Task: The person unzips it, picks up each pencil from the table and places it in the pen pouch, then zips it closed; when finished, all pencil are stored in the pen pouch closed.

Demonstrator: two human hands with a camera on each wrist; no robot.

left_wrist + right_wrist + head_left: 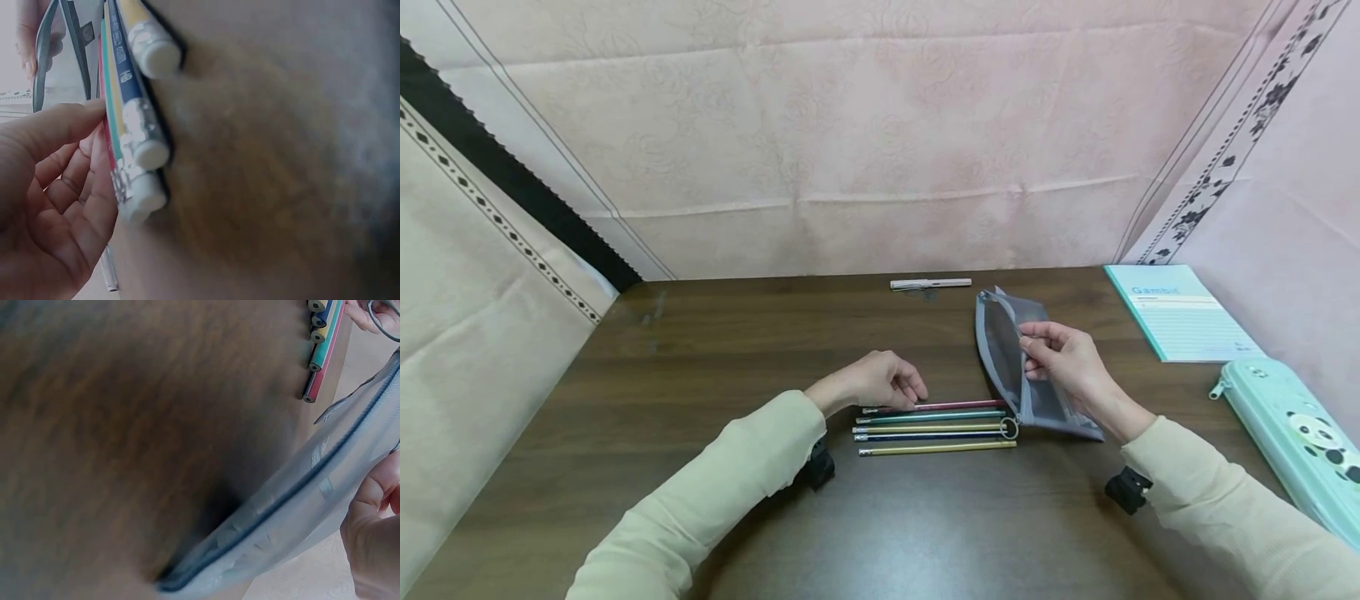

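Observation:
Several pencils lie side by side: a red pencil farthest back, then a green pencil, a gold one, a navy pencil and a yellow pencil nearest. My left hand has thumb and fingers at the red pencil near its eraser end, pinching it; some fingertips are hidden. With my right hand I grip the upper side of a grey see-through zip pouch, thumb and fingers on its rim. The pouch's mouth gapes toward the left. Its ring pull hangs over the pencils' tips.
A silver pen lies at the table's back edge. On the right are a pale notepad and a mint panda pencil case. Patterned cloth hangs behind the brown table.

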